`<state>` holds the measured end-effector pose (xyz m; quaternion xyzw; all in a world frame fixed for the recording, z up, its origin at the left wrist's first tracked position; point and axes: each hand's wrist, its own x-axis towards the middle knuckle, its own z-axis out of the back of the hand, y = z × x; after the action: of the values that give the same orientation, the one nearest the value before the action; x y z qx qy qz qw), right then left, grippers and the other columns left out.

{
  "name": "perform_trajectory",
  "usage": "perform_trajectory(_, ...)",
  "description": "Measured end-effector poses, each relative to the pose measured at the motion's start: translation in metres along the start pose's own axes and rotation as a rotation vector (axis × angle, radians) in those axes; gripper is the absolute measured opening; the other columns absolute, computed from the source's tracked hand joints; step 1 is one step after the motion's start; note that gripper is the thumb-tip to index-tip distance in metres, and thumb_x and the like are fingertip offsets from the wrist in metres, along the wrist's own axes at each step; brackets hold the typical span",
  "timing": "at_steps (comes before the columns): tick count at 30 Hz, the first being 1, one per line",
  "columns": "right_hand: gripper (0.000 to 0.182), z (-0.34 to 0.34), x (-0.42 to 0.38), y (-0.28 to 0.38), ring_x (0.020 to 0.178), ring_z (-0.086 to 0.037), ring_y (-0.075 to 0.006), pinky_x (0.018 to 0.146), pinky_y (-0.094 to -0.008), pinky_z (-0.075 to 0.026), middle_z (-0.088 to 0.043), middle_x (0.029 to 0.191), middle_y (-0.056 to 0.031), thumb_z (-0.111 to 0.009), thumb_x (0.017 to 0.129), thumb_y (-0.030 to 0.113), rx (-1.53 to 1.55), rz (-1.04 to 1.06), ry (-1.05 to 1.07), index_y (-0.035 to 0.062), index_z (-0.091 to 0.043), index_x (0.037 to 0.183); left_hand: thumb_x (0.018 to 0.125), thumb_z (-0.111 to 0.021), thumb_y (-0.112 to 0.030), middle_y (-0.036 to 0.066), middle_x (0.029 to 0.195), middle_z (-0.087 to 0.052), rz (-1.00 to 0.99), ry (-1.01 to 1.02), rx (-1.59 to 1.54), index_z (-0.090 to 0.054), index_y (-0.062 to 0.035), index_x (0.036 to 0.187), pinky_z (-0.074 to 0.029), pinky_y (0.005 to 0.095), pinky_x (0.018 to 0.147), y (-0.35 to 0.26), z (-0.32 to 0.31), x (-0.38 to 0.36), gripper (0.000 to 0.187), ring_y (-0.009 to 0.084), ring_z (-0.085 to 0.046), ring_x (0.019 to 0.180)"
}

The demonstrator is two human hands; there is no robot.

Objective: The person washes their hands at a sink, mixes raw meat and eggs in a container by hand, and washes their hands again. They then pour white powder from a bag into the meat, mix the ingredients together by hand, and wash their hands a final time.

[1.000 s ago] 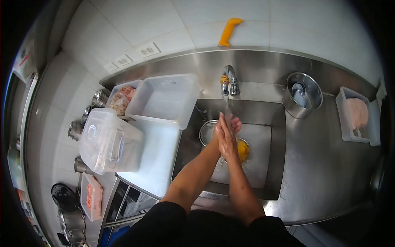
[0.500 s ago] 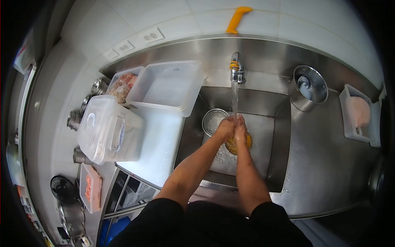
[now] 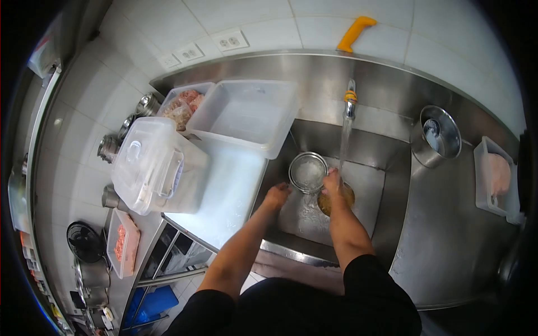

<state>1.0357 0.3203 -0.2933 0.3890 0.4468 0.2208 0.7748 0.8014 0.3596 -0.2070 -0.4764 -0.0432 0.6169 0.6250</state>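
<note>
Water runs from the faucet (image 3: 349,106) into the steel sink (image 3: 392,185). My left hand (image 3: 277,196) is over the left part of the sink, beside a round metal bowl (image 3: 308,172) with water in it; its fingers are too small to read. My right hand (image 3: 332,182) is at the bowl's right side, near the falling water, with its fingers bent together; what they hold, if anything, is hidden. Under my right wrist, partly covered, sits a round container with yellowish contents (image 3: 347,196).
Left of the sink are an empty clear bin (image 3: 246,115), a lidded white container (image 3: 148,168) and a tub of meat (image 3: 182,107). On the right stand a metal pot (image 3: 436,137) and a plastic tub (image 3: 487,173). An orange tool (image 3: 355,33) is on the wall.
My hands were together under the stream and have parted. My left hand moved left and down, my right hand is now beside the bowl. The view has shifted.
</note>
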Motion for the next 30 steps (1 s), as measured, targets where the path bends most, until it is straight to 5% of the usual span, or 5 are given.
perform_trajectory(12, 0.052, 0.028, -0.08, 0.026, 0.098, -0.068, -0.0307, 0.056, -0.0378, -0.062, -0.065, 0.113, -0.0171, -0.058, 0.084, 0.004, -0.129, -0.179, 0.071, 0.0105, -0.047, 0.134, 0.088, -0.071, -0.036, 0.023, 0.139, -0.053, 0.079, -0.163, 0.08, -0.033, -0.0044, 0.15, -0.048, 0.0406, 0.099, 0.003, -0.039, -0.006, 0.079, 0.0326, -0.058, 0.122)
perform_trajectory(17, 0.046, 0.039, -0.072, 0.003, 0.103, -0.066, -0.0394, 0.082, -0.0466, -0.055, -0.065, 0.114, -0.0238, -0.056, 0.082, 0.009, -0.317, -0.066, 0.137, 0.0079, -0.051, 0.128, 0.08, -0.077, -0.034, 0.022, 0.137, -0.055, 0.309, -0.106, -0.06, -0.041, -0.005, 0.145, -0.054, 0.043, 0.091, 0.021, -0.076, 0.022, 0.08, 0.0331, -0.061, 0.119)
perform_trajectory(26, 0.021, 0.02, -0.05, -0.039, 0.076, -0.063, -0.0268, 0.066, -0.04, -0.049, -0.065, 0.084, -0.0148, -0.066, 0.071, 0.012, -0.322, 0.244, 0.018, 0.0039, -0.06, 0.09, 0.081, -0.067, -0.019, 0.021, 0.11, -0.067, 0.478, -0.077, -0.348, -0.071, -0.0055, 0.101, -0.056, 0.0373, 0.086, 0.039, -0.065, 0.012, 0.024, 0.0317, -0.068, 0.1)
perform_trajectory(29, 0.02, 0.025, -0.058, -0.029, 0.076, -0.065, -0.0277, 0.066, -0.0405, -0.051, -0.066, 0.083, -0.0155, -0.067, 0.07, 0.014, -0.239, 0.112, 0.097, 0.0036, -0.061, 0.086, 0.079, -0.067, -0.014, 0.021, 0.103, -0.067, -0.477, 0.201, 0.893, -0.071, -0.0065, 0.106, -0.056, 0.0422, 0.079, 0.081, -0.048, 0.026, 0.028, 0.0341, -0.067, 0.093)
perform_trajectory(30, 0.021, 0.027, -0.063, -0.025, 0.077, -0.066, -0.0294, 0.067, -0.0411, -0.051, -0.066, 0.083, -0.0163, -0.068, 0.069, 0.015, -0.195, 0.043, 0.125, 0.0035, -0.062, 0.085, 0.079, -0.069, -0.015, 0.021, 0.103, -0.068, -0.236, 0.178, 0.546, -0.069, -0.0047, 0.106, -0.056, 0.0442, 0.08, 0.084, -0.051, 0.03, 0.028, 0.0333, -0.067, 0.095)
